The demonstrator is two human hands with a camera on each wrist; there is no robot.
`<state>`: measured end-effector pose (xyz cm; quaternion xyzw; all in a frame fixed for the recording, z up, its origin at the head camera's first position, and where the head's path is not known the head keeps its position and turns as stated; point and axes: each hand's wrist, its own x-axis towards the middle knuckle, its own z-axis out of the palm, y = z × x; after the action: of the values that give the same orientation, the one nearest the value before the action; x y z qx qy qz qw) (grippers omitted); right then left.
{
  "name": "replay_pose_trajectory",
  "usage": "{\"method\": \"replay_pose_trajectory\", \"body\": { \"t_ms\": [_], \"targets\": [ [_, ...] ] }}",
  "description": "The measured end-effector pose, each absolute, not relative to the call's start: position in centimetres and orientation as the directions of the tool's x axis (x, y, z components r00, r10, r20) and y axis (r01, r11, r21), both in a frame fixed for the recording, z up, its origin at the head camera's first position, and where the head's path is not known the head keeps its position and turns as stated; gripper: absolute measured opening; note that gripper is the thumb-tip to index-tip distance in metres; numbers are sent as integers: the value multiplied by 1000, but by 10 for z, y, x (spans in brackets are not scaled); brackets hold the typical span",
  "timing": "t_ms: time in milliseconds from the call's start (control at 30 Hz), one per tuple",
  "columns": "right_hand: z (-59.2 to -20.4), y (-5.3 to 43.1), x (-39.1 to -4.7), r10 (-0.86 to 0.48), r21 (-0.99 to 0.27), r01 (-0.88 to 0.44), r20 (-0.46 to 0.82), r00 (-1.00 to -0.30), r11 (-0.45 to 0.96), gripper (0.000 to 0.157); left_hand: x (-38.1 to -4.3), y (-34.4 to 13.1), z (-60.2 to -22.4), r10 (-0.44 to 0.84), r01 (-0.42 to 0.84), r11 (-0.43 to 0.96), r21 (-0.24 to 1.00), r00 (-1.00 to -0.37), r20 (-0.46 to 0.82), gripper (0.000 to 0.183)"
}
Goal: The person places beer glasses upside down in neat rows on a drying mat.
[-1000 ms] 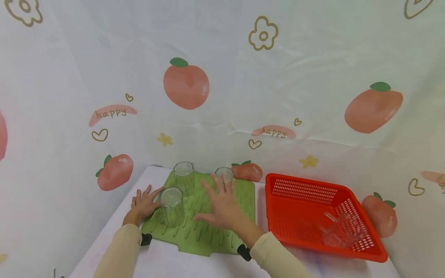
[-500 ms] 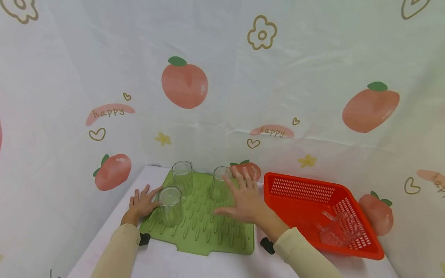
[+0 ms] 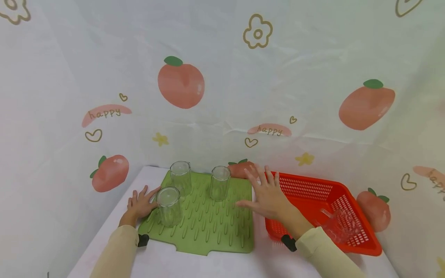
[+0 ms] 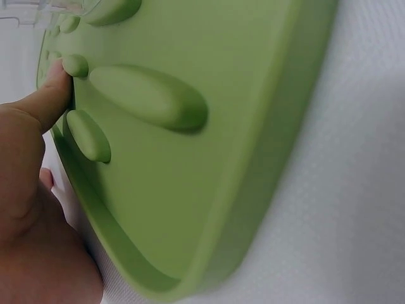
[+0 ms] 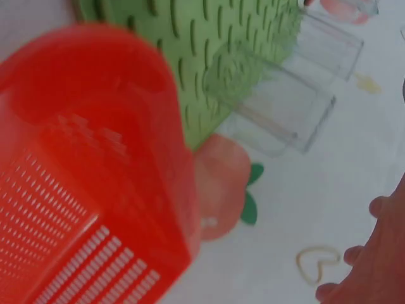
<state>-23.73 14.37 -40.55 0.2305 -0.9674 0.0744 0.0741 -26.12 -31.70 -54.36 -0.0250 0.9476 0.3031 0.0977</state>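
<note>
My left hand (image 3: 140, 204) rests at the left edge of a green drying mat (image 3: 212, 231), its thumb (image 4: 50, 98) on the mat's surface in the left wrist view. Close to that hand stands a clear glass (image 3: 170, 210) on the mat. Behind it is a second clear glass (image 3: 181, 181), and a third (image 3: 220, 185) stands toward the mat's back right. My right hand (image 3: 272, 199), fingers spread and holding nothing, is over the left rim of a red plastic basket (image 3: 306, 187). In the right wrist view, its fingertips (image 5: 354, 254) appear at the right.
A clear glass mug (image 3: 338, 227) lies in the right part of the basket; its handle shows. White cloth printed with peaches hangs as a backdrop (image 3: 215, 96) right behind the mat and basket. The table (image 3: 194, 266) is covered in white.
My right hand has moved right, from in front of the back-right glass to over the basket's left rim, bringing that glass into full sight. The left hand has stayed at the mat's edge.
</note>
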Motion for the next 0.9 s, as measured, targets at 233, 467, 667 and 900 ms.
{"method": "replay_pose_trajectory", "body": {
  "t_ms": [233, 467, 667, 900],
  "targets": [
    [-391, 171, -242, -396, -91, -416, 177, -901, 905, 107, -262, -316, -539, 12, -108, 818, 565, -979, -204, 63],
    [-389, 202, -240, -357, -99, -374, 160, -921, 922, 104, -264, -316, -545, 9, -103, 820, 563, -981, -193, 64],
    [-389, 228, -239, -321, -100, -337, 147, -936, 936, 105, -263, -318, -548, 11, -92, 807, 584, -985, -170, 65],
    [-385, 259, -230, -276, -94, -287, 117, -954, 953, 109, -266, -324, -557, 21, -81, 815, 574, -985, -169, 66]
  ]
}}
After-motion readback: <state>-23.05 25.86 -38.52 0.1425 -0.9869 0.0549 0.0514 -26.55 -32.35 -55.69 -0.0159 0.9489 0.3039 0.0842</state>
